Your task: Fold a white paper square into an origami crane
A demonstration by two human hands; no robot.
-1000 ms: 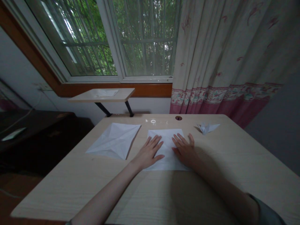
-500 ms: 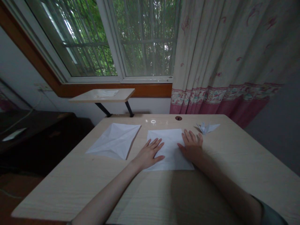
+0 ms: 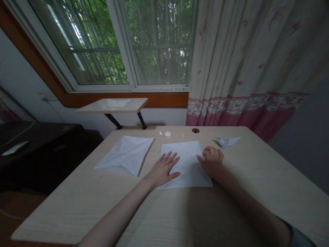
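A white sheet of paper [image 3: 190, 175] lies flat on the desk in front of me. My left hand [image 3: 164, 168] rests palm down on its left part, fingers spread and thumb out, pressing on it. At the paper's right edge is my right hand [image 3: 212, 161], its fingers curled in and its thumb close to the index finger on the edge. The fingertips are partly hidden. Just beyond that hand sits a folded paper crane [image 3: 226, 141]. Over to the left lies a second white sheet [image 3: 125, 156], marked with creases and slightly raised off the desk.
The pale wooden desk [image 3: 89, 209] has a round cable hole [image 3: 195, 130] near its back edge. A small raised shelf [image 3: 92, 108] at the back left bears some white paper [image 3: 117, 103]. Behind are a window and a patterned curtain [image 3: 231, 68].
My right hand's fingers, stretched out before, have curled in at the paper's right edge. My left hand and both sheets have stayed in place.
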